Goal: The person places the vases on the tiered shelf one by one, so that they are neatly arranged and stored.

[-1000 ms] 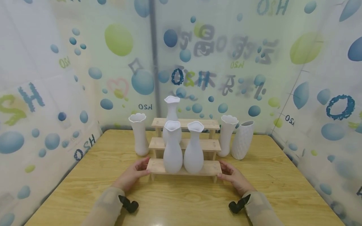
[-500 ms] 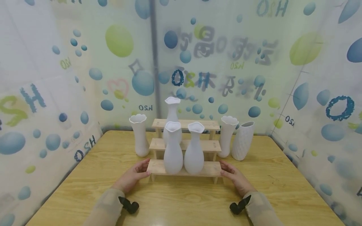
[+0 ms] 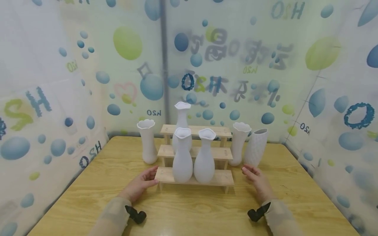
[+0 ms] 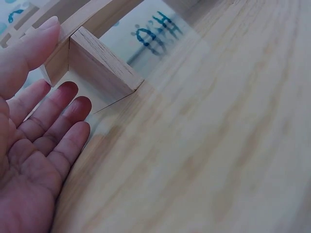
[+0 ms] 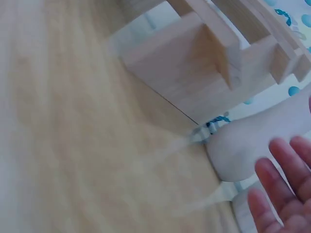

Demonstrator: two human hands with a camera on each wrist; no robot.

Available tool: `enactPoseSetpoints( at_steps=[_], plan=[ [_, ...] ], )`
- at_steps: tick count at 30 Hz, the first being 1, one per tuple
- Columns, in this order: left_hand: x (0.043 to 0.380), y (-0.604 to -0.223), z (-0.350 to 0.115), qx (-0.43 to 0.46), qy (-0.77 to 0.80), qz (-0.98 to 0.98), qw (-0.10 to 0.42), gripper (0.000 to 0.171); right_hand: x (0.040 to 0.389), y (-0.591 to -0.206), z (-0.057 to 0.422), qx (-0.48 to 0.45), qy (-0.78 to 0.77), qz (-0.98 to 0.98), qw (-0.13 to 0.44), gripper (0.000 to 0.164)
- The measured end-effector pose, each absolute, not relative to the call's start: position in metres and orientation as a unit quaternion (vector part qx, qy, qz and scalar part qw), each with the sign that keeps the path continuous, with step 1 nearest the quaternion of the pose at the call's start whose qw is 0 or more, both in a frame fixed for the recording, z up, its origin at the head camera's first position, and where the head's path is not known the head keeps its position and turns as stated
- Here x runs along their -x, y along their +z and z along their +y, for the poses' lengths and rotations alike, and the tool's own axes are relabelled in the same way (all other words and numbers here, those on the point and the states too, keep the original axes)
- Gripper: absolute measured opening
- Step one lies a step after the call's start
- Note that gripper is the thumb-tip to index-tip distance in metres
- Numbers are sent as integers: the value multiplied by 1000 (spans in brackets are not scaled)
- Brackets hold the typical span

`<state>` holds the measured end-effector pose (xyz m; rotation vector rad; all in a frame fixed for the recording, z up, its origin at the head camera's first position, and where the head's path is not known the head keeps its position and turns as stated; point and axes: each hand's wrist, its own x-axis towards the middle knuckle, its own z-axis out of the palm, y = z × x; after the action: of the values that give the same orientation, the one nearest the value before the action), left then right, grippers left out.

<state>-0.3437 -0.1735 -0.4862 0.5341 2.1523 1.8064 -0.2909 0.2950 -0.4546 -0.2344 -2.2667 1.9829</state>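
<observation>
A three-tier wooden stand (image 3: 224, 177) sits mid-table. Two white bottle-shaped vases, the left one (image 3: 182, 164) and the right one (image 3: 204, 165), stand side by side on its lowest step. Behind them a taller-standing white vase (image 3: 182, 114) is partly hidden. My left hand (image 3: 138, 185) grips the left end of the lowest step, thumb at the front corner; in the left wrist view its other fingers lie beside the stand's leg (image 4: 104, 63). My right hand (image 3: 258, 182) is off the stand, fingers relaxed, in front of a textured white vase (image 3: 256, 147), holding nothing.
On the wooden table (image 3: 189, 213), a white scalloped-rim vase (image 3: 147, 141) stands left of the stand. A similar vase (image 3: 240, 141) stands at its right, beside the textured one. Patterned curtains (image 3: 195, 65) enclose the table's back and sides.
My right hand has let go of the stand's right end and moved right, towards the textured vase. The left hand stays at the left end. The head view has shifted slightly.
</observation>
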Motion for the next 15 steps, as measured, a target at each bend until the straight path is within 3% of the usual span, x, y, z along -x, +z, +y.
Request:
enactPoseSetpoints(
  at_steps=[11, 15],
  plan=[
    [343, -485, -174, -183, 627, 743, 144, 73, 307, -438, 312, 173, 554, -774, 252, 58],
    [345, -487, -174, -184, 630, 741, 142, 73, 317, -435, 317, 177, 546, -769, 281, 67]
  ],
)
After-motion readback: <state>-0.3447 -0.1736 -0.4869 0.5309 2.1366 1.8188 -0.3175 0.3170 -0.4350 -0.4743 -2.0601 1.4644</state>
